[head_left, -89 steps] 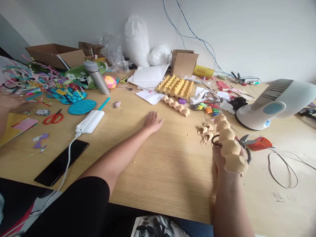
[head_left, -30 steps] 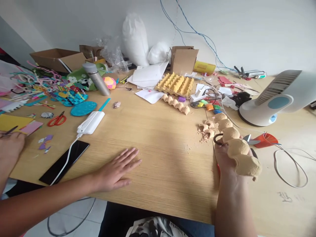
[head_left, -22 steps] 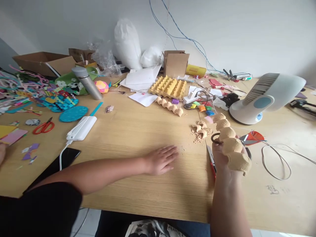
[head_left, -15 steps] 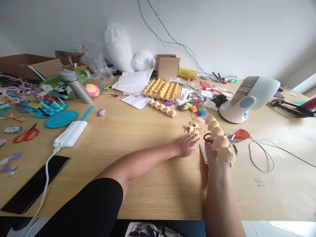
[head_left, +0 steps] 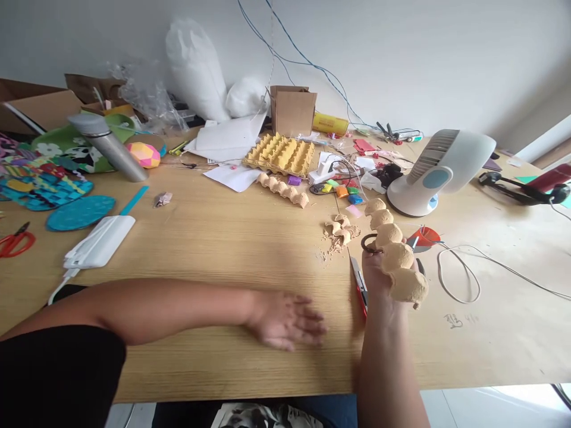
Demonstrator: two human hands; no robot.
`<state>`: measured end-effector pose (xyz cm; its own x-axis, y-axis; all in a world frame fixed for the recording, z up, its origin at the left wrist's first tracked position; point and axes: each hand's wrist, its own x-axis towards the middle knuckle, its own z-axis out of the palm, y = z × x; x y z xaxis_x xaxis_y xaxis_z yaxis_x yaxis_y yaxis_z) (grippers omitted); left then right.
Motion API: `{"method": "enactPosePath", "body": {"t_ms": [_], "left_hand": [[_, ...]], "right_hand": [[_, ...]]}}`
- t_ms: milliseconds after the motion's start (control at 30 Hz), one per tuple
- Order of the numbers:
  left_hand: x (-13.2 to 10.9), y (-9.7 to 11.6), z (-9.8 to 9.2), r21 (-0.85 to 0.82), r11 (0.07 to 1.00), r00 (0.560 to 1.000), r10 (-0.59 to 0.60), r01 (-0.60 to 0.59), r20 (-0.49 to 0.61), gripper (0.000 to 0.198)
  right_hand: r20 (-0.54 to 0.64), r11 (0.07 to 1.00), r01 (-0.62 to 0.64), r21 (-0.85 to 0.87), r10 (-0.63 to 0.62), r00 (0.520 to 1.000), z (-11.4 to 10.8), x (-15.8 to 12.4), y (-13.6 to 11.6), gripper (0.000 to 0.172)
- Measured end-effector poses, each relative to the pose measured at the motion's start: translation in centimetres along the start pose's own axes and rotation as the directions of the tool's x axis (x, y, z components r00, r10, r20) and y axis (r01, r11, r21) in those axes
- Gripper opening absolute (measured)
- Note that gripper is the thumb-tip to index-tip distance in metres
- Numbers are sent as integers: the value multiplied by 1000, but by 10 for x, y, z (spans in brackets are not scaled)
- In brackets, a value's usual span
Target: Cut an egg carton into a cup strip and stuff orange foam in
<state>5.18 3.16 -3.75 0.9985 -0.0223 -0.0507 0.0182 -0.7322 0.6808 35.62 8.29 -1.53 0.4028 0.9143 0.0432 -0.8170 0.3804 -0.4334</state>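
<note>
My left hand [head_left: 288,321] is open, palm down with fingers stretched out, low over the front part of the table and slightly smeared by motion. My right hand [head_left: 378,273] is closed under a tan egg carton strip [head_left: 390,233] with several cups in a row. Black scissors [head_left: 369,244] show partly from under that strip, a handle loop on its left side; their hold is mostly hidden. A red utility knife [head_left: 361,291] lies just left of my right wrist. Cut carton pieces [head_left: 342,230] with crumbs lie beyond the knife.
Another carton strip [head_left: 282,190] lies before a yellow egg tray [head_left: 280,156]. A white fan [head_left: 439,172] stands at right, near an orange cup [head_left: 426,238] and a loose cable [head_left: 475,285]. A power bank [head_left: 100,242] and a steel bottle [head_left: 111,148] are at left.
My left hand has left the cut carton pieces and moved left and nearer to me. My right hand still holds the strip. The view has shifted a little to the right.
</note>
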Motion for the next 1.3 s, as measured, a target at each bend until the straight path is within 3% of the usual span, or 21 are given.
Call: {"method": "enactPosePath", "body": {"t_ms": [100, 167, 233, 333, 433, 500, 600, 667, 733, 833, 867, 900, 1000, 1167, 1233, 1300], "left_hand": [[55, -32, -35, 169, 986, 994, 18, 0, -105, 65], [84, -49, -58, 277, 956, 987, -50, 91, -150, 69], [98, -54, -68, 331, 926, 969, -112, 182, -218, 69], [91, -41, -52, 358, 930, 956, 23, 87, -292, 68], [76, -25, -23, 349, 934, 969, 154, -80, -192, 61], [74, -23, -19, 335, 941, 978, 107, -43, -177, 59], [79, -36, -38, 352, 919, 969, -100, 178, -227, 66], [79, -47, -53, 349, 878, 919, -211, 328, -332, 71], [74, -55, -58, 297, 828, 824, -301, 475, -480, 78], [65, -62, -49, 72, 650, 541, -559, 756, -628, 90], [66, -63, -45, 16, 595, 474, -624, 804, -622, 94], [69, -64, -41, -9, 573, 451, -653, 819, -608, 97], [99, -62, -35, -8, 622, 491, -626, 783, -605, 96], [168, -51, -34, -5, 663, 516, -588, 749, -623, 82], [176, -49, -37, -15, 668, 508, -580, 744, -637, 78], [167, -53, -46, -21, 689, 508, -554, 725, -659, 78]], "right_hand": [[17, 990, -53, 131, 51, 999, -8, 9, -4, 11], [56, 985, -72, 157, 64, 996, -11, 13, -6, 13], [25, 993, -63, 101, 61, 998, -9, 13, -7, 13], [-112, 1000, -16, -13, 14, 994, 1, 6, -7, 12], [-123, 998, 13, -69, -21, 992, 9, -2, -5, 14], [-49, 992, 10, -129, -16, 999, 9, -3, -3, 16], [51, 982, 47, -185, -38, 998, 3, 1, 1, 16], [58, 982, 66, -176, -57, 997, -2, 6, 2, 14], [27, 986, 68, -155, -64, 998, -5, 10, 2, 11], [-27, 990, 49, -134, -53, 998, -7, 11, 3, 10], [-43, 990, 37, -132, -43, 998, -8, 11, 4, 9], [-54, 991, 25, -135, -32, 998, -8, 11, 6, 9], [-42, 988, 21, -153, -28, 999, -11, 11, 12, 11], [6, 986, 7, -165, -6, 1000, -15, 17, 14, 12], [-1, 984, -2, -177, 2, 1000, -14, 17, 11, 14], [47, 979, 8, -206, 2, 999, -11, 16, 8, 15]]}}
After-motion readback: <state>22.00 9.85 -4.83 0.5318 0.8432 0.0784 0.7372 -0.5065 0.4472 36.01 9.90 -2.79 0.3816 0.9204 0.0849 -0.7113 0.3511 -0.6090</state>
